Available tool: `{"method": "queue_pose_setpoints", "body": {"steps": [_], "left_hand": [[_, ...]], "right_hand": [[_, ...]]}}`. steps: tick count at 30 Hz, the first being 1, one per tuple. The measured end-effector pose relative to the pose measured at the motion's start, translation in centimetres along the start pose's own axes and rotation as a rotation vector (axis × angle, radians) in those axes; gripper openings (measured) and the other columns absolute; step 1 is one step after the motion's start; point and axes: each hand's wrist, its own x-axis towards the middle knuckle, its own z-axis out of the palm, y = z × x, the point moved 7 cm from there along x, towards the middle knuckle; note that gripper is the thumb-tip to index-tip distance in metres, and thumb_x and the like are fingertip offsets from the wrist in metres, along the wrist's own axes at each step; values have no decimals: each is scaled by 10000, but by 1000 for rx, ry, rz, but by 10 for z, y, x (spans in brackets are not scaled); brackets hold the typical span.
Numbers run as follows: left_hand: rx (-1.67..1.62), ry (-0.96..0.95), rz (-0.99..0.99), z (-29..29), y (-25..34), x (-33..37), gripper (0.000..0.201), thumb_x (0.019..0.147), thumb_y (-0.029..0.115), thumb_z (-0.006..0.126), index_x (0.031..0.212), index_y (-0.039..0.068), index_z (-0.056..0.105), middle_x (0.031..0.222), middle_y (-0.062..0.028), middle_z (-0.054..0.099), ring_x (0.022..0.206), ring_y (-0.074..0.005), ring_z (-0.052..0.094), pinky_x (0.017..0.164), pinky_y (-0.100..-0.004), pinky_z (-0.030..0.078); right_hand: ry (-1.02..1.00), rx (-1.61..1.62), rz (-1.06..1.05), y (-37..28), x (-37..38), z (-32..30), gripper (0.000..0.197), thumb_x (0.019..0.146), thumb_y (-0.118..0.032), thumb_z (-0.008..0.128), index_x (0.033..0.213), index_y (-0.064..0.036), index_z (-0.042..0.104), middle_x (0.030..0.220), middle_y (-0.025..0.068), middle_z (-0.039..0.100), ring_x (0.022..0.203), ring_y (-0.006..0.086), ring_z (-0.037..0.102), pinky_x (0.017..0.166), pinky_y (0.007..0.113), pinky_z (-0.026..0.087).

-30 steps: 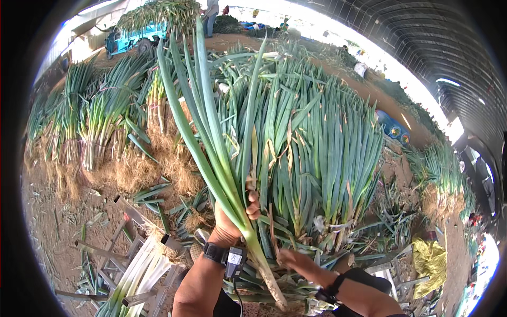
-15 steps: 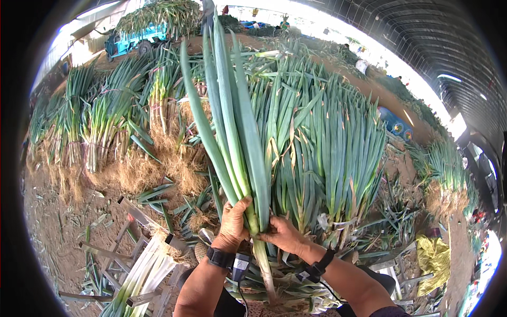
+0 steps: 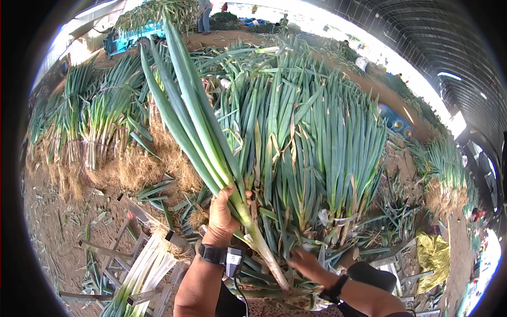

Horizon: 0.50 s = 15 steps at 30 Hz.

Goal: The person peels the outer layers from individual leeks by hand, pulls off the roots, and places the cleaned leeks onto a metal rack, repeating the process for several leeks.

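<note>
My left hand [image 3: 224, 212] is closed around the stalk of one large green onion [image 3: 208, 153]. The onion slants, its broad blue-green leaves up to the left and its pale lower stem down to the right. My right hand [image 3: 307, 266] is off the onion, right of the stem and low over loose leaves; motion blurs its fingers, and I cannot tell whether it holds anything. Behind stands a dense row of untrimmed green onions [image 3: 317, 142], leaves upward. Cleaned white-stemmed green onions [image 3: 149, 264] lie at the lower left, roots toward me at their upper end.
A metal frame [image 3: 108, 253] stands at the lower left under the cleaned onions. Tied onion bundles [image 3: 100, 127] with brown roots line the left. A yellow sack [image 3: 433, 264] lies at the right. Behind are a loaded blue cart [image 3: 134, 39] and a standing person [image 3: 204, 17].
The held onion has tilted, its leaves swinging left. My right hand has let go of the stalk and moved down and right. A person now shows beside the cart.
</note>
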Motion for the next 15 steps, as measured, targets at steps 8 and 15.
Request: {"method": "queue_pose_setpoints", "body": {"steps": [8, 15], "left_hand": [[63, 6, -33, 9, -26, -9, 465, 761, 283, 680, 1093, 4, 513, 936, -96, 600, 793, -194, 596, 662, -319, 503], [124, 96, 71, -2, -3, -4, 448, 768, 360, 677, 1067, 55, 540, 949, -58, 582, 796, -158, 559, 662, -281, 476]], "right_hand": [[-195, 441, -221, -136, 66, 11, 359, 880, -298, 480, 1026, 16, 574, 877, 30, 576, 835, 97, 504, 723, 251, 415], [234, 358, -510, -152, 41, 11, 286, 818, -125, 599, 1079, -15, 557, 915, 77, 601, 791, 123, 570, 712, 265, 464]]}}
